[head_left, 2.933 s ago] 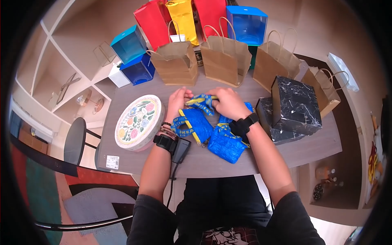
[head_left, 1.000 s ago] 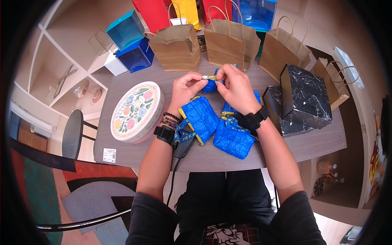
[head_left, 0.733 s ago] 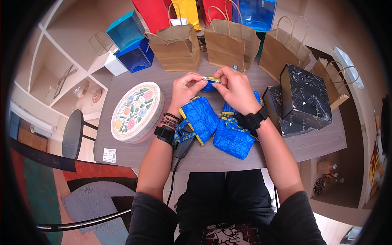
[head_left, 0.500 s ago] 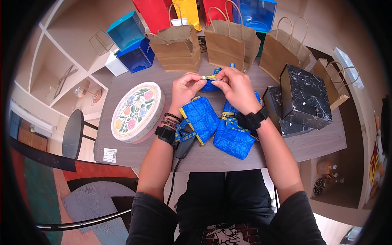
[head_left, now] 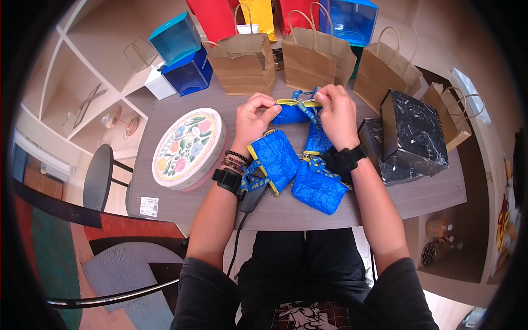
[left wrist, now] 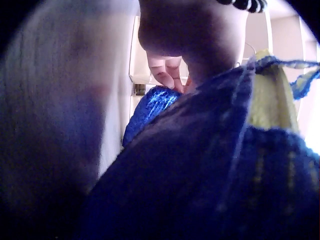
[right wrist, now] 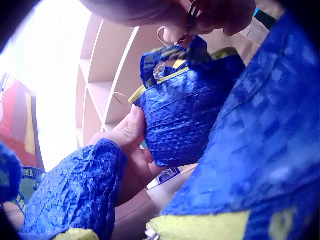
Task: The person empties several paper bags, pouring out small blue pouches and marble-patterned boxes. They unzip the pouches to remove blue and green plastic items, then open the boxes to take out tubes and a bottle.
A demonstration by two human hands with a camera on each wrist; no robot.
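Note:
A small blue pouch (head_left: 290,114) with a yellow zipper edge hangs between both hands above the table. My left hand (head_left: 256,118) pinches its left upper corner; in the right wrist view that thumb lies on the pouch (right wrist: 182,112) side. At the other end, my right hand (head_left: 338,113) pinches a small metal clip (right wrist: 192,15) linked by a short chain to the pouch. Patterned blue-yellow straps stand up over the zipper. Nearer the person lie more blue pouches: one beside the left wrist (head_left: 273,157), one at the front (head_left: 319,190), another partly under the right hand (head_left: 315,137).
A round floral box (head_left: 188,148) stands left on the table (head_left: 231,214). Black marbled boxes (head_left: 415,132) are stacked right. Brown paper bags (head_left: 242,63) line the back, before red and yellow bags and blue bins (head_left: 190,71). A cable (head_left: 237,242) runs from the left wrist.
My right hand has moved right, away from the left, from the zipper edge to the clip. The pouch's yellow edge and straps now show between the hands. Earlier, both hands came forward with this pouch.

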